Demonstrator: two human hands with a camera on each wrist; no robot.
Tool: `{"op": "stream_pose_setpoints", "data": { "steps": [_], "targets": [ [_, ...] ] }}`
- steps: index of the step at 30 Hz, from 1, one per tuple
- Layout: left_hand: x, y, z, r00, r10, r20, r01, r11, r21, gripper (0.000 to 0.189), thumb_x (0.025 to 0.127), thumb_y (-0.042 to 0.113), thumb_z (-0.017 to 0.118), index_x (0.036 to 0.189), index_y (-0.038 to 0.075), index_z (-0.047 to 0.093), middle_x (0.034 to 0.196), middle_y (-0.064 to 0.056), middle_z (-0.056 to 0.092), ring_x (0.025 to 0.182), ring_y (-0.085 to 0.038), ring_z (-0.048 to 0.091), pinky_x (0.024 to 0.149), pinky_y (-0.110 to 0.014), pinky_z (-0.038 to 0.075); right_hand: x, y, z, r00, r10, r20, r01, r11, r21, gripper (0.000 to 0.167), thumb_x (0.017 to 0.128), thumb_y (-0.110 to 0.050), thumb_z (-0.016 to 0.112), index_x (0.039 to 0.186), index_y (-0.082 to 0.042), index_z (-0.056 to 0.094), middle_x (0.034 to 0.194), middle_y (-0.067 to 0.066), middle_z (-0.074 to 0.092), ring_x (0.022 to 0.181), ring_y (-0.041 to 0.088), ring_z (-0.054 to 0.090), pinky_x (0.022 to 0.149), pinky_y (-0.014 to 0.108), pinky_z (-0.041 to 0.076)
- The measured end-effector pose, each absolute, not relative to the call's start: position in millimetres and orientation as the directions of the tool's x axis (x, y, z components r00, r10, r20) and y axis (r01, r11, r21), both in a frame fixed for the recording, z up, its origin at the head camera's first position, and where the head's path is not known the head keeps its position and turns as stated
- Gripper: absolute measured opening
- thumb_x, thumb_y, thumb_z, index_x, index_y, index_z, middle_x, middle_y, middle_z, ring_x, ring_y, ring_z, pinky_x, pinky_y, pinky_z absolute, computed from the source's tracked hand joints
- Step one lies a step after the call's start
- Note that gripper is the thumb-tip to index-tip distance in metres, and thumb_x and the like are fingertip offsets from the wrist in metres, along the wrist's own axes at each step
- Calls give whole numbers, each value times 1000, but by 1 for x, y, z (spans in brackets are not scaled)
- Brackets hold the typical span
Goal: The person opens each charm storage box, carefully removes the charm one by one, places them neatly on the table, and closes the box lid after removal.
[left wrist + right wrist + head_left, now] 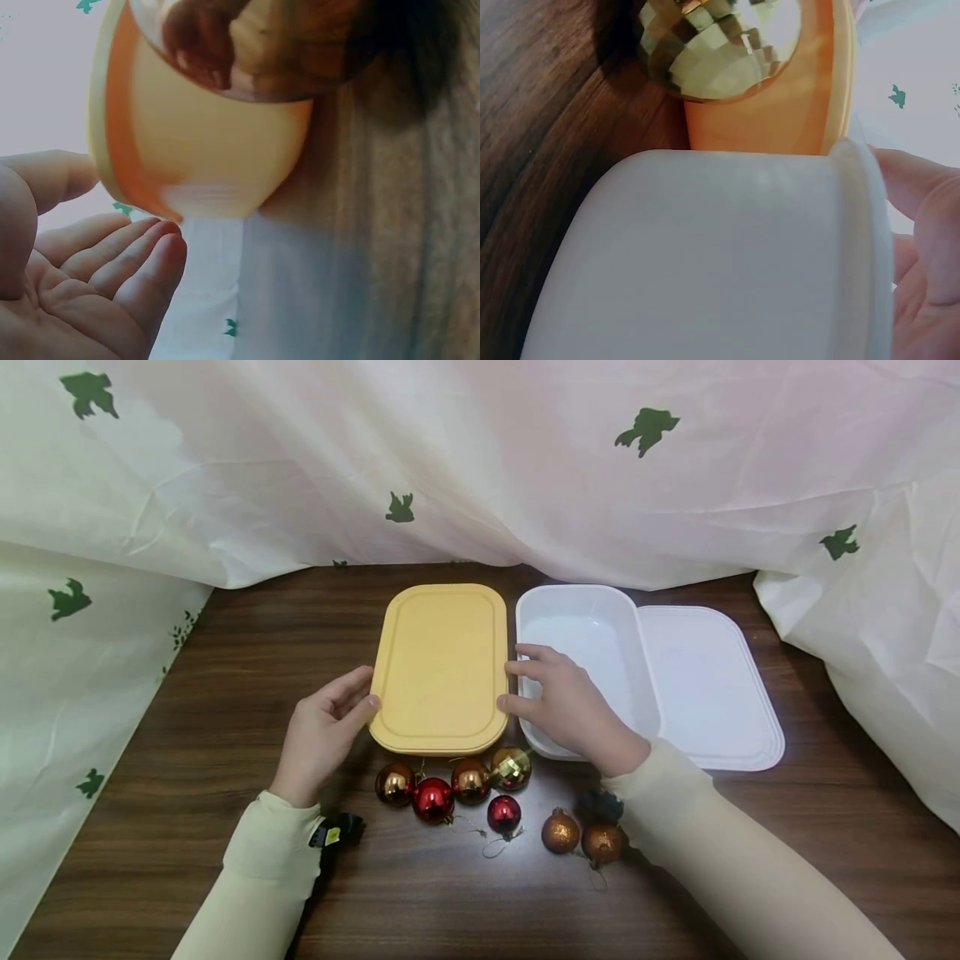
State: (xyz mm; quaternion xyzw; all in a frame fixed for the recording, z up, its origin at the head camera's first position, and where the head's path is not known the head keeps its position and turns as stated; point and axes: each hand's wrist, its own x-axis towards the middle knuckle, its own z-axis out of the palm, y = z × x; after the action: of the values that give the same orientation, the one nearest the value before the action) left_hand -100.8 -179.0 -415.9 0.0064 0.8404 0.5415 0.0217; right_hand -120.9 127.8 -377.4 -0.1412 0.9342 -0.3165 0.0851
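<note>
A yellow lidded container (441, 668) stands on the table, its lid seated on top. My left hand (318, 731) is at its left side, with thumb and fingertips right at the lid's edge. In the left wrist view the fingers of that hand (112, 277) stretch out, nearly straight, beneath the rim. From the other side my right hand (562, 702) reaches over the open white container (577, 627), its extended fingertips at the lid's right edge. The right wrist view shows the white container's wall (705, 255) covering part of the yellow one.
A white lid (708, 685) lies to the right of the white container. In front of the containers are several shiny baubles, among them a red one (432, 800) and a faceted gold one (513, 768). Two glittery orange baubles (560, 831) lie near the right forearm. Curtain (480, 460) hangs behind.
</note>
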Motion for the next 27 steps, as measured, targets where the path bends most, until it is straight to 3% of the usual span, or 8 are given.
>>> {"op": "stream_pose_setpoints", "data": {
  "steps": [7, 15, 23, 27],
  "targets": [
    [-98, -172, -404, -997, 41, 70, 81, 392, 917, 47, 99, 20, 66, 142, 4, 56, 142, -9, 58, 130, -21, 56, 95, -14, 48, -113, 136, -377, -958, -288, -1, -219, 729, -648, 56, 90, -28, 77, 138, -5, 60, 151, 11, 49, 141, 32, 41, 116, 49, 33],
    [-91, -156, -393, -991, 60, 123, 137, 429, 893, 43, 98, 18, 67, 140, 9, 60, 142, -3, 58, 131, -18, 55, 107, -39, 46, -101, 153, -373, -965, -251, 72, -234, 708, -666, 52, 91, -23, 76, 137, -4, 61, 145, 13, 55, 138, 31, 46, 115, 47, 35],
    [-86, -135, -385, -974, 126, 187, 222, 384, 896, 43, 96, 11, 69, 138, 5, 60, 142, -5, 59, 131, -19, 55, 110, -35, 43, -83, 175, -363, -987, -159, -10, -111, 729, -676, 56, 93, -31, 74, 143, -10, 57, 146, 10, 54, 140, 29, 44, 115, 51, 35],
    [-82, -122, -381, -967, 159, 201, 249, 400, 882, 45, 95, 12, 70, 139, 7, 60, 142, -2, 59, 130, -20, 55, 110, -38, 43, -73, 187, -360, -991, -129, 17, -107, 729, -676, 55, 93, -33, 74, 141, -10, 58, 143, 12, 57, 134, 33, 50, 109, 56, 40]
  ]
}}
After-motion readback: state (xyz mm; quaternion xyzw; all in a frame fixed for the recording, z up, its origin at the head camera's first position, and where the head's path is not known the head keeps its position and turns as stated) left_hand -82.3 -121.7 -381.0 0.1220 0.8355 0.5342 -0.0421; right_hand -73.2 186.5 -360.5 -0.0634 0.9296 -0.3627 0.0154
